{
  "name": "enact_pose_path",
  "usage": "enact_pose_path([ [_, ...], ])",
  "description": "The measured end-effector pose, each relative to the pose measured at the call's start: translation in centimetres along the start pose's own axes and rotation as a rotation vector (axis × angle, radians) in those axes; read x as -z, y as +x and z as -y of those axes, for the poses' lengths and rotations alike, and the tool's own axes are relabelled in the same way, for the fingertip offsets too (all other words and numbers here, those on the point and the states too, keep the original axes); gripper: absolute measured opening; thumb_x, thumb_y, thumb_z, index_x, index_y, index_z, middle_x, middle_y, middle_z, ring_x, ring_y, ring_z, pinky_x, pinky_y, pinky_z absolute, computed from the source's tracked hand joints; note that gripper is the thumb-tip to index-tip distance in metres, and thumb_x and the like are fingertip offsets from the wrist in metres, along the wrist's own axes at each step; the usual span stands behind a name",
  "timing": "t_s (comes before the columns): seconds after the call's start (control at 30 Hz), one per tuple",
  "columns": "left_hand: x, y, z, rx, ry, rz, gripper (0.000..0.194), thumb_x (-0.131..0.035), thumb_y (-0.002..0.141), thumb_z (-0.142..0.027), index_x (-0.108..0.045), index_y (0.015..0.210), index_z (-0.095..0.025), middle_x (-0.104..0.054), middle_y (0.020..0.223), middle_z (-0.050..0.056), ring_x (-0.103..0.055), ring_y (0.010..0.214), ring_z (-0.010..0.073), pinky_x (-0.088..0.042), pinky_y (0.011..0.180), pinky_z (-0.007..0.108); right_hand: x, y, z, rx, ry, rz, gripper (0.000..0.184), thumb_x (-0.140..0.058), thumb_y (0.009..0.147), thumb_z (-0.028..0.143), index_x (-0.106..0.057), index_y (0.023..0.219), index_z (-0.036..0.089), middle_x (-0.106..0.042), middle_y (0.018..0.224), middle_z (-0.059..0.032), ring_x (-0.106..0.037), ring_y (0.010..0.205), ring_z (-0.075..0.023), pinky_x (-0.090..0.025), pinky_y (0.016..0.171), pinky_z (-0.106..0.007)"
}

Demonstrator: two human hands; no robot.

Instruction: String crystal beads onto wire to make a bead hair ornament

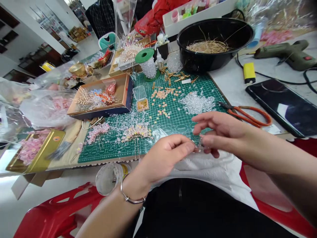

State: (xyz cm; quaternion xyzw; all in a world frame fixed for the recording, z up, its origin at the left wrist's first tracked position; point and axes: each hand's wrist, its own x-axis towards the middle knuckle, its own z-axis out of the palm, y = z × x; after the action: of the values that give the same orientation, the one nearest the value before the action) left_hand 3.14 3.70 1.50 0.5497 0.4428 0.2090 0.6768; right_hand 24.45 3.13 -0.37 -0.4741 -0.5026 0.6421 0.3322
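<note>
My left hand (164, 155) and my right hand (218, 132) meet over my lap at the near edge of the green cutting mat (173, 122). Both pinch a tiny clear beaded piece (200, 145) between fingertips; it is too small to name exactly. A silver bangle (131, 198) sits on my left wrist. On the mat lie a heap of clear beads (196, 103), scattered pink beads (160, 96) and a beaded hair comb (136, 132).
Orange-handled scissors (247, 114) lie right of the mat, beside a dark tablet (284, 107). A black bowl (215, 33) with straw stands at the back, a glue gun (287, 53) far right. A brown tray (99, 97) of pins and a gold tin (37, 152) sit left.
</note>
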Motion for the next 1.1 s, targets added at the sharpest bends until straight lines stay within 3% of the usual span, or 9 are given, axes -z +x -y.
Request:
enact_pose_path([
  [0.1, -0.7, 0.2, 0.5, -0.058, -0.208, -0.174, 0.017, -0.064, 0.091, -0.034, -0.070, 0.086, -0.019, -0.059, 0.073, -0.003, -0.041, 0.061, 0.0077, -0.037, 0.062, 0.021, -0.6, -0.3, -0.9, -0.068, 0.373, -0.098, 0.025, -0.070, 0.086, 0.033, -0.062, 0.108, 0.024, -0.062, 0.084, -0.0007, -0.052, 0.058, -0.0091, -0.042, 0.048, -0.020],
  [0.17, -1.0, 0.3, 0.6, -0.097, -0.240, -0.226, 0.015, -0.065, 0.091, -0.033, -0.072, 0.087, -0.019, -0.064, 0.076, -0.002, -0.047, 0.062, 0.0077, -0.040, 0.064, 0.021, -1.5, -0.6, -1.3, -0.152, 0.481, -0.027, 0.017, -0.071, 0.084, 0.028, -0.064, 0.097, 0.021, -0.057, 0.071, 0.0014, -0.047, 0.055, -0.0082, -0.037, 0.046, -0.018],
  [0.27, -1.1, 0.3, 0.6, -0.138, -0.187, -0.213, 0.015, -0.067, 0.091, -0.033, -0.074, 0.090, -0.020, -0.071, 0.088, 0.001, -0.061, 0.079, 0.0113, -0.047, 0.075, 0.022, -3.2, -0.6, -1.4, -0.185, 0.502, 0.059, 0.023, -0.078, 0.081, 0.033, -0.064, 0.090, 0.018, -0.050, 0.065, 0.0041, -0.043, 0.055, -0.0063, -0.036, 0.048, -0.017],
  [0.4, -0.9, -0.2, 0.4, -0.116, -0.053, -0.197, 0.019, -0.066, 0.092, -0.037, -0.076, 0.096, -0.021, -0.073, 0.092, 0.002, -0.064, 0.087, 0.0141, -0.049, 0.079, 0.023, -4.1, -0.3, -1.2, -0.226, 0.620, 0.034, 0.035, -0.087, 0.071, 0.036, -0.062, 0.082, 0.016, -0.045, 0.061, 0.0064, -0.033, 0.051, -0.0035, -0.027, 0.044, -0.015],
  [0.6, -0.1, -1.0, -0.1, -0.050, 0.068, -0.150, 0.022, -0.062, 0.094, -0.037, -0.073, 0.094, -0.018, -0.072, 0.091, 0.004, -0.063, 0.090, 0.0171, -0.047, 0.084, 0.027, -2.9, -0.9, -1.4, -0.350, 0.626, 0.139, 0.030, -0.079, 0.081, 0.042, -0.062, 0.081, 0.017, -0.054, 0.060, 0.0033, -0.035, 0.043, -0.0033, -0.019, 0.038, -0.016],
  [0.73, 0.2, -1.0, -0.1, 0.045, 0.058, -0.078, 0.023, -0.064, 0.091, -0.038, -0.070, 0.086, -0.017, -0.067, 0.085, 0.002, -0.059, 0.083, 0.0148, -0.044, 0.076, 0.025, -2.1, -1.7, -1.9, -0.287, 0.458, 0.092, 0.028, -0.081, 0.079, 0.043, -0.065, 0.087, 0.020, -0.047, 0.060, 0.0055, -0.035, 0.050, -0.0055, -0.024, 0.045, -0.017],
  [0.87, 0.1, -0.8, -0.1, 0.121, -0.111, 0.058, 0.018, -0.063, 0.088, -0.030, -0.067, 0.078, -0.016, -0.065, 0.081, 0.001, -0.057, 0.078, 0.0119, -0.043, 0.076, 0.024, -1.3, -2.2, -2.7, -0.201, 0.285, 0.094, 0.022, -0.076, 0.082, 0.042, -0.071, 0.089, 0.022, -0.052, 0.071, 0.0022, -0.037, 0.058, -0.0091, -0.028, 0.052, -0.022],
  [1.0, 0.3, -0.8, -0.1, 0.169, -0.117, 0.155, 0.014, -0.064, 0.086, -0.028, -0.067, 0.081, -0.016, -0.065, 0.082, 0.001, -0.057, 0.080, 0.0128, -0.043, 0.079, 0.026, -1.0, -2.3, -3.0, -0.281, 0.405, 0.213, 0.018, -0.069, 0.085, 0.037, -0.074, 0.087, 0.020, -0.046, 0.062, 0.0033, -0.029, 0.052, -0.0074, -0.021, 0.049, -0.023],
  [1.1, 0.5, -1.0, -0.2, 0.172, -0.013, 0.211, 0.019, -0.063, 0.087, -0.033, -0.066, 0.082, -0.016, -0.062, 0.081, 0.001, -0.054, 0.076, 0.0128, -0.041, 0.074, 0.027, -1.3, -2.4, -2.7, -0.332, 0.441, 0.262, 0.024, -0.075, 0.080, 0.041, -0.073, 0.083, 0.017, -0.049, 0.068, 0.0015, -0.027, 0.053, -0.0063, -0.018, 0.049, -0.023],
])
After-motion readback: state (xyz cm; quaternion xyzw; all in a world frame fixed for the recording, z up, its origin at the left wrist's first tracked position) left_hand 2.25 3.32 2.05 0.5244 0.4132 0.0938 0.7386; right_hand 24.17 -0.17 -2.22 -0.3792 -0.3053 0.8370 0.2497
